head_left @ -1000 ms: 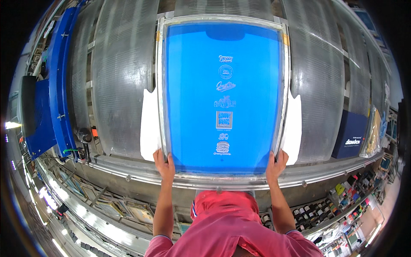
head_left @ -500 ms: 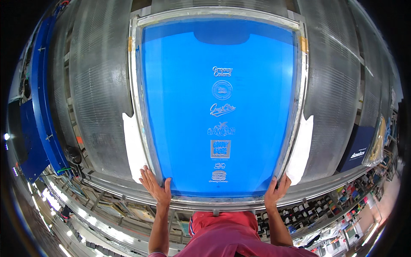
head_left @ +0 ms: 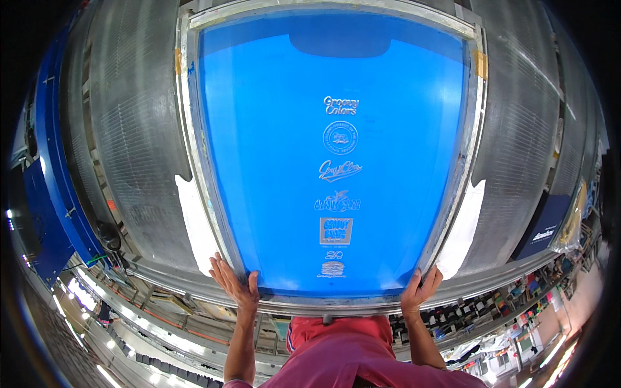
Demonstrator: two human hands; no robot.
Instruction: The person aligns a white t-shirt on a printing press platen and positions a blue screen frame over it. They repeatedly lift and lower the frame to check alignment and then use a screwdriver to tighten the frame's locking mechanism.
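A large screen printing frame (head_left: 183,116) with pale, worn rails lies flat before me. Its blue screen (head_left: 272,142) carries a column of several small logo designs down the middle. At the near left corner, my left hand (head_left: 239,288) straddles the rail, thumb inside and fingers along the outer side. My right hand (head_left: 419,290) grips the near right corner likewise, its fingers curled around the rail. White material (head_left: 194,220) sticks out from under the frame on the left, and a matching white piece (head_left: 462,229) on the right. What lies beneath the screen is hidden.
Grey ribbed panels (head_left: 126,129) flank the frame on both sides. A dark blue box (head_left: 542,223) and a clear plastic bag (head_left: 570,223) lie at the right. Blue rails (head_left: 55,161) run along the far left. Shelves with goods show below the table edge.
The frame looks larger and its far edge sits higher in the view, while the surroundings shift slightly outward. Both hands stay at the same near corners.
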